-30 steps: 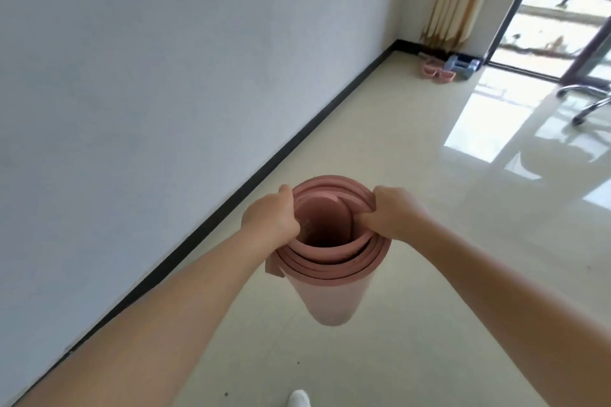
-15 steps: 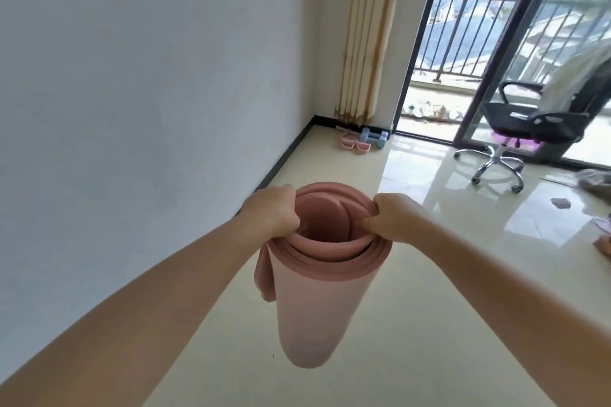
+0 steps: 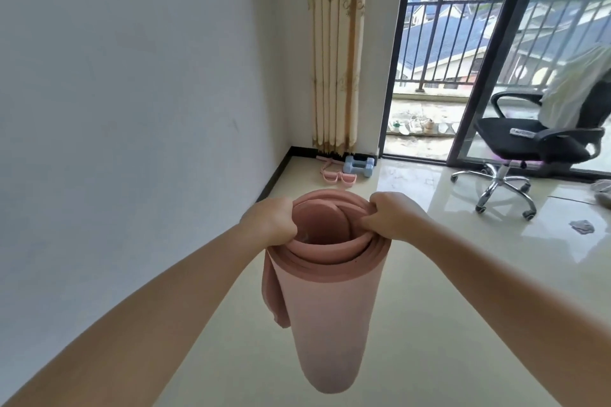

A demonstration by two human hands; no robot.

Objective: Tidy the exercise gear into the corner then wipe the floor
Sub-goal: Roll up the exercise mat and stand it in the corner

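Carrying the rolled yoga mat (image 3: 325,291) upright: left hand (image 3: 269,221) and right hand (image 3: 391,220) each pinch its top rim; grip evenly so coils stay tight until the dumbbells (image 3: 358,166) ahead.

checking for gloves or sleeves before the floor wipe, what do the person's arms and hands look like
Both forearms are bare as far as the frame shows: no sleeves, gloves, watch or bands visible. The left hand and right hand show no rings on the parts in view, though some fingers are hidden.

Pink rolled mat (image 3: 330,307), pale blue dumbbells (image 3: 358,166), black chair (image 3: 529,142), beige-and-brown patterned curtain (image 3: 335,53).
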